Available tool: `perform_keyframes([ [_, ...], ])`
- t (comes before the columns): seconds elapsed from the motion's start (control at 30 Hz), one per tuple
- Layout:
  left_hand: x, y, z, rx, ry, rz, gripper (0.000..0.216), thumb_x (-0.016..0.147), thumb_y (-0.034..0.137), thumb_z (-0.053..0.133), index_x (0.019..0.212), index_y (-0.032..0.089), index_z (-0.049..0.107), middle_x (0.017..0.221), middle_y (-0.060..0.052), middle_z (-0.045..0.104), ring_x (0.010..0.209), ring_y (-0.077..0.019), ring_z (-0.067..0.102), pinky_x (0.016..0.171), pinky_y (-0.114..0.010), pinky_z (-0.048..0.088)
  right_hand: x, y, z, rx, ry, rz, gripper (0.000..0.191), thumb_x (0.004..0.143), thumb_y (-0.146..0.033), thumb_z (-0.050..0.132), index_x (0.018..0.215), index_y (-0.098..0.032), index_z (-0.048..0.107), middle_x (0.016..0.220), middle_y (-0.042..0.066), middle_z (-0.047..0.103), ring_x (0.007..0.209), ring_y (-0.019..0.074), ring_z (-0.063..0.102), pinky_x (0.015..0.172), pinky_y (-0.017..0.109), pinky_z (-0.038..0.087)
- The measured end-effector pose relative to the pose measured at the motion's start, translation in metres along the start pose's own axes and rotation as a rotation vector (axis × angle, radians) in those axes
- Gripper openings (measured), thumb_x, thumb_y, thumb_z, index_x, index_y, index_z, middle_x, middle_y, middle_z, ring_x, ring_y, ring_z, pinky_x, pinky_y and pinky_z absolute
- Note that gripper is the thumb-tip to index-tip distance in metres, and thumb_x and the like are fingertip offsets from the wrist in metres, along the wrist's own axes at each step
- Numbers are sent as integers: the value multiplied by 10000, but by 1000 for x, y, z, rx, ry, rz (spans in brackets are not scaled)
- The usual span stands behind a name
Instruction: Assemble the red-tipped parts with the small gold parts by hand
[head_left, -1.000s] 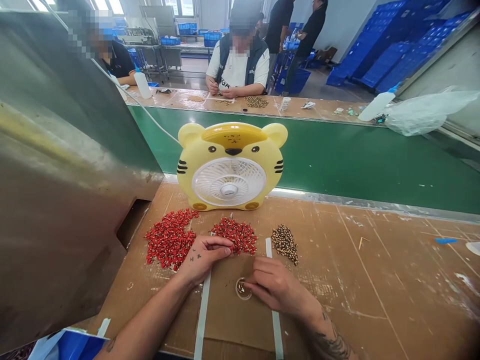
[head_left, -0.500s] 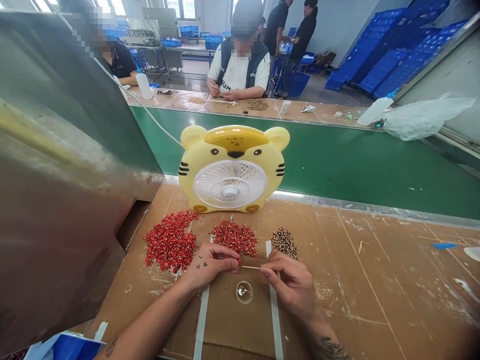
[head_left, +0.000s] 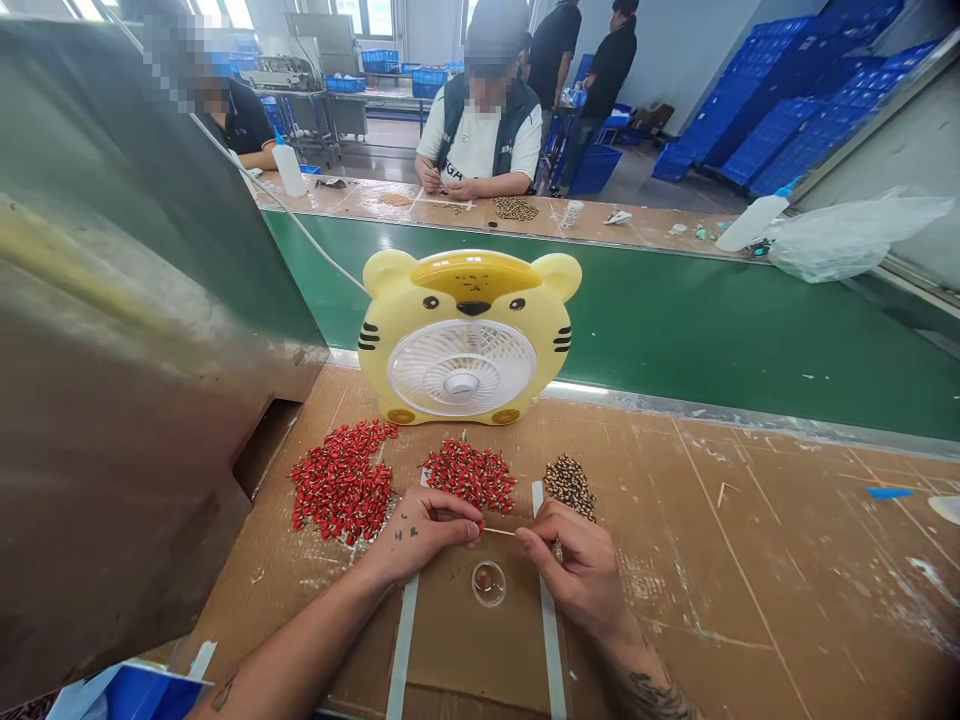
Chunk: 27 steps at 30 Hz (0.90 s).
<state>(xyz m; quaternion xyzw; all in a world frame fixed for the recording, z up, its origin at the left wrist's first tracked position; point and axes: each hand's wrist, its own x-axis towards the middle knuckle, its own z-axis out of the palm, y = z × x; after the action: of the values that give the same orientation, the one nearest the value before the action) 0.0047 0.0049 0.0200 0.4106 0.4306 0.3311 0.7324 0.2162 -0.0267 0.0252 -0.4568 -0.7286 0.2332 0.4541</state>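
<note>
My left hand [head_left: 427, 528] is closed in a pinch on a small red piece just below the middle pile of red pieces [head_left: 470, 475]. My right hand [head_left: 574, 565] pinches a thin wooden stick [head_left: 499, 531] whose tip points at the left fingertips; a small dark piece shows under its fingers. A small clear round dish [head_left: 488, 583] lies on the cardboard between and below the hands. A larger pile of red pieces [head_left: 343, 480] lies to the left, and a pile of brown-gold pieces [head_left: 569, 484] lies to the right.
A yellow tiger-shaped desk fan [head_left: 466, 338] stands behind the piles. A green conveyor belt [head_left: 712, 320] runs beyond it. A metal machine housing [head_left: 112, 330] fills the left. Across the belt people sit at work, with squeeze bottles [head_left: 287, 168] and a plastic bag [head_left: 847, 235].
A second ago my right hand was down at the clear dish and my left in the red pile. Both have since come together above the dish, the stick tip at the left fingertips.
</note>
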Motion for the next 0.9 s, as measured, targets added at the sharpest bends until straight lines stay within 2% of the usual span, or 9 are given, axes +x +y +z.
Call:
perform_keyframes([
  [0.17,1,0,0,-2,5,10,159,667,270,820,770,158,774,664,-33,730,624,-153,639,656,-253,453,0,4,-6,17,-14,-3,333,933,-238,544,605,-201,499,555,-22,447,537,134,439,531,269,333],
  [0.23,1,0,-1,1,20,2,176,663,281,822,774,155,769,665,-34,729,618,-155,641,646,-254,452,1,5,-8,41,-142,-32,376,942,-280,531,579,-203,475,533,-28,424,525,131,424,522,267,312],
  [0.33,2,-1,-2,0,29,-6,203,653,291,828,782,149,764,665,-36,729,612,-159,642,639,-256,455,3,6,-11,16,-428,-60,416,945,-351,551,566,-193,486,526,-33,437,532,122,435,524,258,302],
  [0.37,2,-2,-3,-4,27,-8,208,651,293,828,786,148,763,665,-36,730,613,-158,642,639,-256,456,5,7,-13,-11,-467,-46,415,940,-377,564,575,-189,506,539,-29,458,544,122,447,529,255,308],
  [0.4,2,-2,-3,-10,26,-11,212,651,292,829,791,148,763,665,-35,731,614,-156,641,640,-254,456,6,9,-15,-45,-454,-18,408,939,-396,568,592,-186,529,558,-23,481,558,124,457,535,254,317],
  [0.47,3,-1,-3,-25,30,-14,212,653,289,828,798,148,760,661,-30,729,613,-148,635,636,-245,451,9,16,-24,-120,-338,63,361,952,-386,550,657,-182,588,622,0,538,599,138,486,561,261,353],
  [0.57,3,2,-4,-26,38,-4,196,659,275,824,786,142,755,658,-25,720,615,-136,624,638,-235,443,13,29,-42,-231,-210,138,214,963,-275,527,842,-183,677,781,46,631,750,181,555,683,304,435],
  [0.7,3,4,-4,-26,26,9,195,662,277,821,778,135,753,679,-33,717,640,-144,629,661,-246,451,13,44,-58,-375,-288,149,135,900,-180,602,934,-215,728,891,59,662,873,224,565,765,364,472],
  [0.9,4,2,-5,-37,27,16,196,660,275,824,780,138,752,676,-30,716,634,-140,627,661,-242,453,10,50,-45,-451,-296,128,135,878,-137,631,907,-205,744,823,57,643,834,227,554,730,363,480],
])
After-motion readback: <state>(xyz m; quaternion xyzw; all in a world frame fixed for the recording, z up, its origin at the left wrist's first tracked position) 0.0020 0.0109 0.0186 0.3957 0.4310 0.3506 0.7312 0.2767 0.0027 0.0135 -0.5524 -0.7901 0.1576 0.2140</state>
